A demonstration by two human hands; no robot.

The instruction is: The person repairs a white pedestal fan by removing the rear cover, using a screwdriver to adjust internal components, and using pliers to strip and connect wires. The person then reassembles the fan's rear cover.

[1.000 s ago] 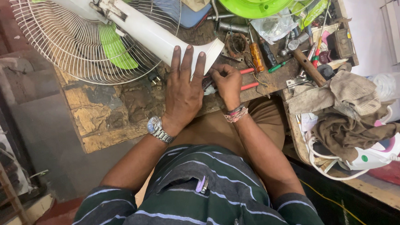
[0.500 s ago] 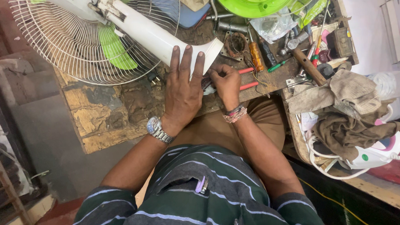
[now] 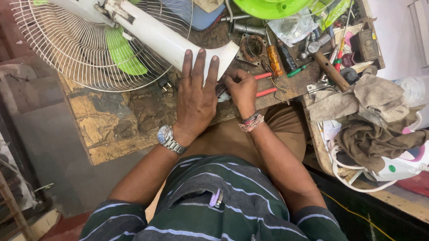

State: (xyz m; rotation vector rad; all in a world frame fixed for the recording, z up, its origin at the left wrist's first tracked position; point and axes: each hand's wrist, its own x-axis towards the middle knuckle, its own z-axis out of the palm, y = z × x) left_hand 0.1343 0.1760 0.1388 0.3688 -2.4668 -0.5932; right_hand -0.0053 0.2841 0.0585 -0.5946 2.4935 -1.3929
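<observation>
overhead view of a worn wooden workbench [image 3: 115,124], left hand [image 3: 198,99] spread flat, fingers open, pressing the white fan stand [image 3: 173,41] lying across the bench, right hand [image 3: 242,88] clenched around red-handled pliers [image 3: 263,84] just beside the stand's flared end, wire fan guard [image 3: 74,49] upper left, scattered tools upper right

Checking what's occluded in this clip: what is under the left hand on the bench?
The left hand lies flat, fingers spread over the flared end of the white fan stand and the worn bench top. The right hand grips red-handled pliers beside it. Anything beneath the palm is hidden.
</observation>
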